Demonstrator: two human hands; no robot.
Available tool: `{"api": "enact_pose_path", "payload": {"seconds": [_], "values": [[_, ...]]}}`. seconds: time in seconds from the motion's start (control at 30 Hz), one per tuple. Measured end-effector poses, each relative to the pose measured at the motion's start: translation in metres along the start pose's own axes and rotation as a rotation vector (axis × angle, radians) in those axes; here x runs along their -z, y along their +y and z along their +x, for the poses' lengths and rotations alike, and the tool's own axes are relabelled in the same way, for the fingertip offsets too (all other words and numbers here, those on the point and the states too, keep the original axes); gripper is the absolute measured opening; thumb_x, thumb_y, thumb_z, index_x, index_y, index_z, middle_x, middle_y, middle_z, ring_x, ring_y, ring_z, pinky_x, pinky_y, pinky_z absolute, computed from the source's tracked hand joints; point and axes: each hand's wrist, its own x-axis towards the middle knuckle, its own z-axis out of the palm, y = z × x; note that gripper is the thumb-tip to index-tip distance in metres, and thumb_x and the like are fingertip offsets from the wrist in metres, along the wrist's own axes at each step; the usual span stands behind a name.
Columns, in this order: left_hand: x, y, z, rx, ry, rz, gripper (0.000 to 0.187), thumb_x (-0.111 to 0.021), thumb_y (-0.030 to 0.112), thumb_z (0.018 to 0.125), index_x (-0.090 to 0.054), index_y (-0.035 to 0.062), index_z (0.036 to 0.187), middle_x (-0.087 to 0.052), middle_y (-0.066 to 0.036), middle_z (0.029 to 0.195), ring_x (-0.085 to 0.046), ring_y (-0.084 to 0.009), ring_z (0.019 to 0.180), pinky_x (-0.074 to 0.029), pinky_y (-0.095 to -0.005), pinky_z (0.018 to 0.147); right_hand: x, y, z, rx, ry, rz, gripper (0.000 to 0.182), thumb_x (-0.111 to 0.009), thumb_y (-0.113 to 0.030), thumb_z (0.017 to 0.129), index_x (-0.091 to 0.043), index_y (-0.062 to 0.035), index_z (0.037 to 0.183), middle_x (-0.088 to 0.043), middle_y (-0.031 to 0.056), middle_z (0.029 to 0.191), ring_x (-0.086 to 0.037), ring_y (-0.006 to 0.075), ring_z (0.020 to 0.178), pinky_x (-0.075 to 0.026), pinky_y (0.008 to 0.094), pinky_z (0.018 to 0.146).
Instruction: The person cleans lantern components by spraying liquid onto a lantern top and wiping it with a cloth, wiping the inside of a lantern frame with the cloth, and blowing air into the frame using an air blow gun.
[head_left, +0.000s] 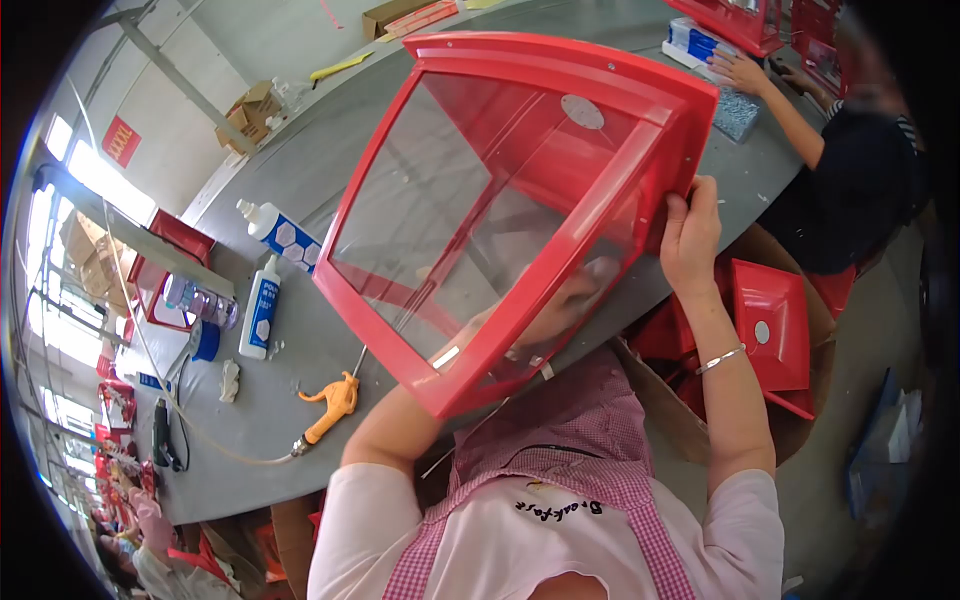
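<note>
A large red frame housing [440,385] with clear panes is held up, tilted, over the grey table. My right hand [692,235] grips its right edge, thumb against the red rim. My left hand [555,305] shows blurred through the clear panes on the lower side, its forearm passing behind the frame; what its fingers do is not clear. An orange air gun [333,405] with a thin metal nozzle lies on the table left of the frame. Two white bottles with blue labels, one [262,312] nearer and one [283,232] farther, lie beside it.
On the grey table [225,440] lie a clear bottle [205,300], blue tape [205,340] and crumpled tissue [229,381]. Red parts fill a carton [822,350] at lower right. A co-worker's hand [740,72] is at a blue-white pack, upper right. A hose [190,420] crosses the left side.
</note>
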Motion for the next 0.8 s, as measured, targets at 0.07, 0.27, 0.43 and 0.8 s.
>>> {"api": "enact_pose_path", "payload": {"seconds": [0.07, 0.27, 0.43, 0.8], "values": [[0.019, 0.008, -0.045, 0.03, -0.09, 0.049, 0.028, -0.062, 0.002, 0.075, -0.068, 0.0021, 0.102, -0.064, -0.015, 0.103, -0.063, -0.0362, 0.097, -0.051, -0.0438, 0.085, 0.0, 0.001, 0.001, 0.012, -0.012, -0.005, 0.015, -0.055, -0.01, 0.097, -0.051, 0.0012, 0.107, -0.051, 0.0183, 0.095, -0.055, 0.0414, 0.085, -0.046, 0.0427, 0.074], [0.067, 0.017, -0.104, 0.567, 0.025, 0.268, 0.021, -0.063, 0.008, 0.079, -0.07, 0.0079, 0.099, -0.065, -0.016, 0.099, -0.063, -0.035, 0.1, -0.051, -0.0443, 0.084, -0.001, 0.002, -0.001, -0.009, -0.018, 0.009, 0.017, -0.048, -0.017, 0.104, -0.05, -0.0012, 0.11, -0.056, 0.0172, 0.094, -0.058, 0.0357, 0.085, -0.047, 0.038, 0.079], [0.051, -0.02, -0.082, 0.702, 0.137, 0.121, 0.029, -0.061, 0.011, 0.082, -0.068, 0.0083, 0.111, -0.065, -0.015, 0.108, -0.062, -0.0329, 0.103, -0.051, -0.0421, 0.089, 0.001, 0.0, -0.001, -0.007, -0.007, -0.01, 0.017, -0.047, -0.017, 0.104, -0.05, -0.0011, 0.109, -0.057, 0.017, 0.094, -0.058, 0.0342, 0.085, -0.047, 0.0374, 0.079], [0.013, -0.096, -0.005, 0.225, 0.284, 0.485, 0.023, -0.064, 0.021, 0.089, -0.071, 0.0005, 0.097, -0.068, -0.016, 0.091, -0.067, -0.0309, 0.084, -0.054, -0.0398, 0.072, 0.001, 0.001, 0.0, -0.031, -0.011, -0.012, 0.015, -0.049, -0.015, 0.103, -0.05, -0.0012, 0.109, -0.056, 0.0164, 0.094, -0.058, 0.0341, 0.085, -0.047, 0.0364, 0.079]]}}
